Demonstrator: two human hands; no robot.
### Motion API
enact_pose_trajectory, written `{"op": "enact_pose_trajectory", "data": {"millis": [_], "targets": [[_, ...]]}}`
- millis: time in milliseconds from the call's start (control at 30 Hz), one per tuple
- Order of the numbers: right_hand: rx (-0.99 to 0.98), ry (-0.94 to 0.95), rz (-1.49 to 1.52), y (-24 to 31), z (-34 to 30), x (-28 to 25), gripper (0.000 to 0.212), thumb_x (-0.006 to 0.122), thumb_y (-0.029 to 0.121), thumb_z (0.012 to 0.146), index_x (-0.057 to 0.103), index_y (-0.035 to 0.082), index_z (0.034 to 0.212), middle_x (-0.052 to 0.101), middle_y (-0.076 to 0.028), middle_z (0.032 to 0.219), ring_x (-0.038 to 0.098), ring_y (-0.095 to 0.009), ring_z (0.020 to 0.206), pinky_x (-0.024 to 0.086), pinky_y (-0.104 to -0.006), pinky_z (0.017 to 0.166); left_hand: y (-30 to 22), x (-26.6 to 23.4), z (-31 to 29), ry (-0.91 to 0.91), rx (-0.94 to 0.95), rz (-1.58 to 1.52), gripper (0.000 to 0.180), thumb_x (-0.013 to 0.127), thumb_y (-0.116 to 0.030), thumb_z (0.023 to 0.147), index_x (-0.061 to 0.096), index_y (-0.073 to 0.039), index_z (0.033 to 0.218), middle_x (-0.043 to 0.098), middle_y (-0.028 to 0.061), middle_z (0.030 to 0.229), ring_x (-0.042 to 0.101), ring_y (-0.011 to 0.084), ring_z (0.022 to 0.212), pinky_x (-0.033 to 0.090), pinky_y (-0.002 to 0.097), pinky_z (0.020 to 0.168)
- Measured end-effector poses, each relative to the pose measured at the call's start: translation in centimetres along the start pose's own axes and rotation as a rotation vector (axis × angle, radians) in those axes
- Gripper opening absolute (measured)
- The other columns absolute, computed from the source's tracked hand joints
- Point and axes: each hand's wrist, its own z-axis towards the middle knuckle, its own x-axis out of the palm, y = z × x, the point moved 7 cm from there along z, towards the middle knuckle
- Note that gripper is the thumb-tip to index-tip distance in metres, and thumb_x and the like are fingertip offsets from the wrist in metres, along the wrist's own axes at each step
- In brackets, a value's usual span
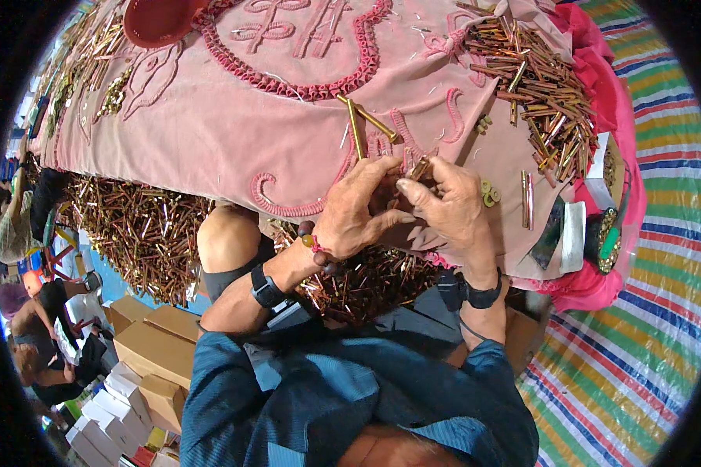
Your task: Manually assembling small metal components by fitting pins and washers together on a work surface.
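Observation:
My right hand (453, 204) pinches a short brass-coloured metal rod (419, 167) between thumb and fingers. My left hand (364, 204) is beside it, fingers and thumb curled inward; whatever lies in its grip is hidden. Just beyond the left fingers, two long brass-coloured rods (380, 121) lie crossed on the pink cloth (187, 117). Small yellow-green rings (488, 194) sit to the right of my right hand. Further right, a pair of thin coppery rods (528, 201) lies side by side.
A large heap of coppery rods (549, 93) covers the cloth's far right. More rods (132, 233) are piled below the cloth at left and under my hands. A red bowl (157, 22) stands at the far left. Cardboard boxes (160, 342) and other people are at lower left.

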Motion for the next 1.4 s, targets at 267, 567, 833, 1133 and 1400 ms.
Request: {"op": "enact_pose_trajectory", "data": {"millis": [267,567,833,1133,1400], "targets": [[-0.044,-0.344,0.171,1.2,-0.6,-3.4,0.016,0.074,0.013,0.091,0.068,-0.001,0.095,0.067,-0.005,0.074,0.063,-0.011,0.065,0.051,-0.0261,0.060,1.8,0.2,-0.5,-0.082,-0.096,-0.196,0.077,0.091,-0.020,0.072,0.053,-0.003,0.136,0.069,0.0129,0.106,0.070,0.0201,0.089,0.056,0.0289,0.065],[-0.236,-0.350,-0.155,-0.1,0.2,-0.3,0.010,0.071,0.005,0.089,0.064,-0.001,0.090,0.063,-0.014,0.079,0.064,-0.029,0.069,0.051,-0.0366,0.062,1.0,0.6,-0.5,-0.114,-0.057,-0.168,0.072,0.089,-0.019,0.075,0.052,-0.001,0.134,0.067,0.0138,0.112,0.069,0.0202,0.092,0.057,0.0313,0.072],[-0.258,-0.307,-0.156,0.5,0.4,0.2,0.013,0.071,0.006,0.088,0.060,0.000,0.091,0.061,-0.017,0.081,0.063,-0.038,0.073,0.049,-0.0438,0.064,1.3,0.3,-0.3,-0.155,-0.096,-0.316,0.050,0.072,-0.009,0.092,0.051,0.002,0.135,0.066,0.0157,0.120,0.067,0.0214,0.108,0.056,0.0341,0.088],[-0.296,-0.171,-0.265,0.6,0.5,0.4,0.019,0.061,-0.004,0.080,0.061,0.000,0.098,0.061,-0.019,0.087,0.063,-0.041,0.079,0.052,-0.0445,0.069,-0.3,1.3,2.3,-0.195,-0.011,-0.143,0.022,0.062,-0.003,0.095,0.066,0.000,0.116,0.069,0.0140,0.100,0.069,0.0251,0.088,0.054,0.0350,0.077],[0.227,-0.484,-0.170,-4.4,0.9,-7.9,0.019,0.067,0.012,0.091,0.073,-0.002,0.102,0.073,-0.018,0.094,0.071,-0.032,0.085,0.054,-0.0361,0.078,1.8,1.9,1.3,-0.126,-0.266,-0.323,0.021,0.057,-0.009,0.102,0.064,0.001,0.120,0.066,0.0029,0.094,0.059,0.0082,0.080,0.051,0.0247,0.069]]}}
